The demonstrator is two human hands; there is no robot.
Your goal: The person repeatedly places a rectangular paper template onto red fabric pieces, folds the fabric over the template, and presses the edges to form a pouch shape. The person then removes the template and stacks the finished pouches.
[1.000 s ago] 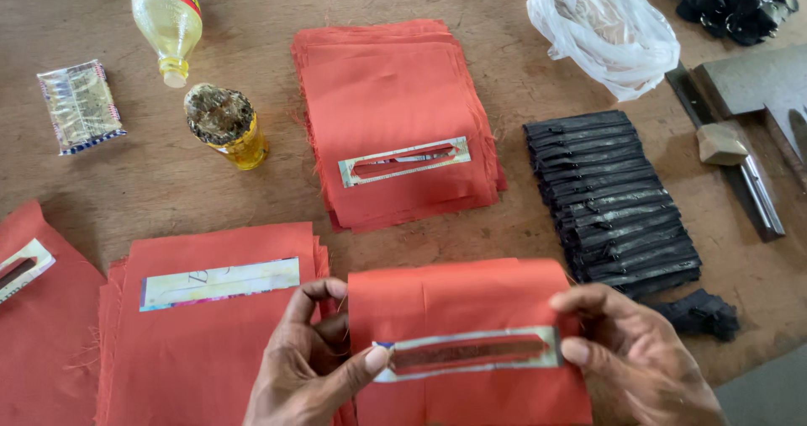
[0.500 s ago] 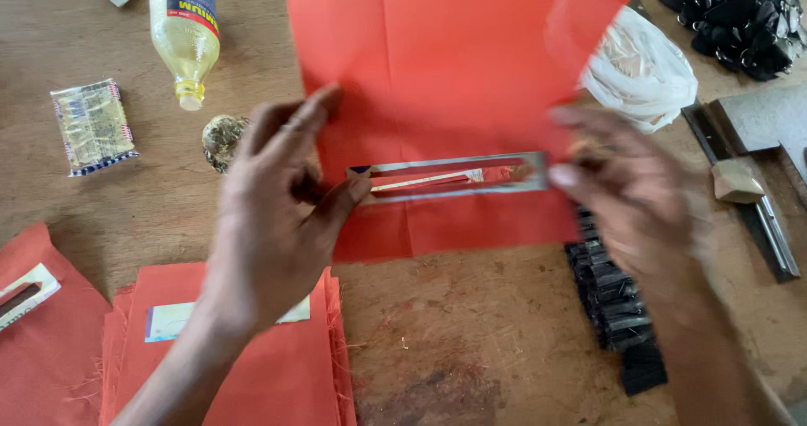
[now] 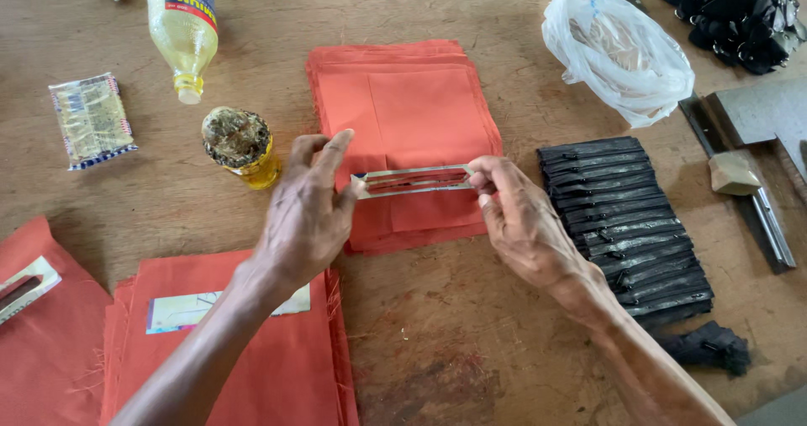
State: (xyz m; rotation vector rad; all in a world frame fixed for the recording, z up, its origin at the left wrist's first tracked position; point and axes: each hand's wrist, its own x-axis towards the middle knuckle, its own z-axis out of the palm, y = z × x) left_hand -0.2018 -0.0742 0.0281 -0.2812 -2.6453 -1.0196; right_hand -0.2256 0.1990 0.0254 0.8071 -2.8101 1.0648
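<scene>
Now the orange cloth piece (image 3: 403, 132) lies flat on its stack (image 3: 471, 64).

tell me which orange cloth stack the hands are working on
The upper-middle orange stack, beside the black zippers. Left hand and right hand pinch its slotted strip; the two lower-left stacks lie untouched.
</scene>
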